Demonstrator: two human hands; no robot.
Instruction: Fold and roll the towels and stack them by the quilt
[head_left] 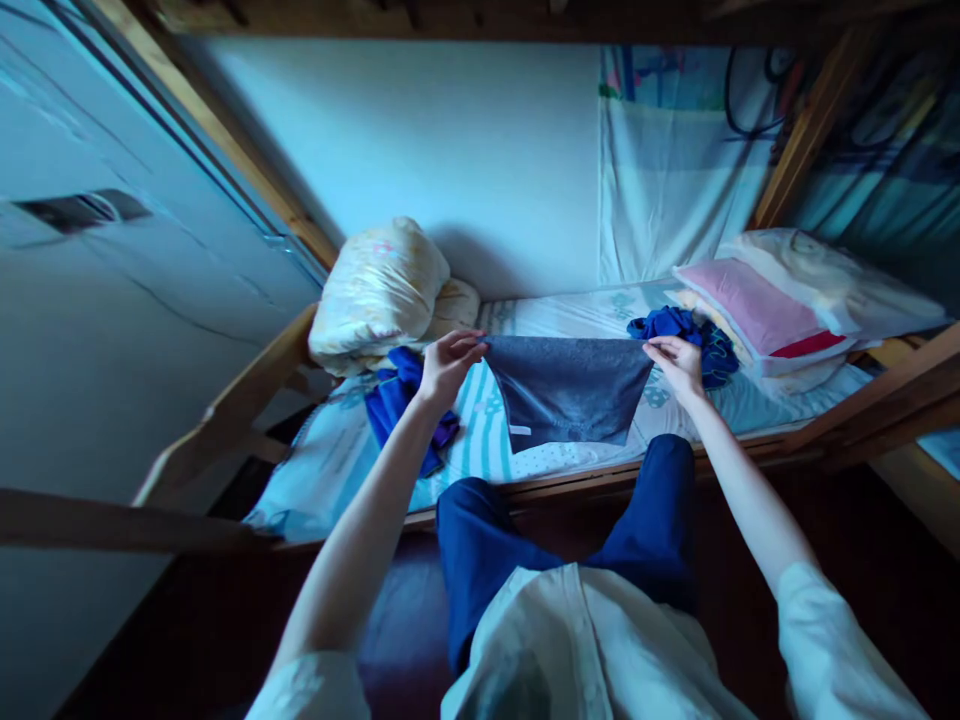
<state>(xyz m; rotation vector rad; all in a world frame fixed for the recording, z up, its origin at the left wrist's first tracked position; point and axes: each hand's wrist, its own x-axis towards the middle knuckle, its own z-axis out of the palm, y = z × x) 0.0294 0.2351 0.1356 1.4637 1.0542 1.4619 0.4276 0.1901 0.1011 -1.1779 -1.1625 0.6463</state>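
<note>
A grey cloth (574, 390), towel-like with a small white label near its lower left corner, hangs stretched between my hands over the bed. My left hand (452, 362) pinches its upper left corner. At the upper right corner, my right hand (676, 362) has its fingers closed on the fabric. Below and left of my left hand lies a crumpled blue garment (405, 395) on the striped sheet. Just behind my right hand is another bunched blue garment (694, 335) with thin light lines on it.
Folded yellowish bedding (386, 290) is heaped at the bed's left end. A pink pillow (757, 305) and a plastic-wrapped bundle (832, 275) lie at the right. Wooden bunk posts (806, 125) and a front rail frame the bed. A curtain (660, 190) hangs behind.
</note>
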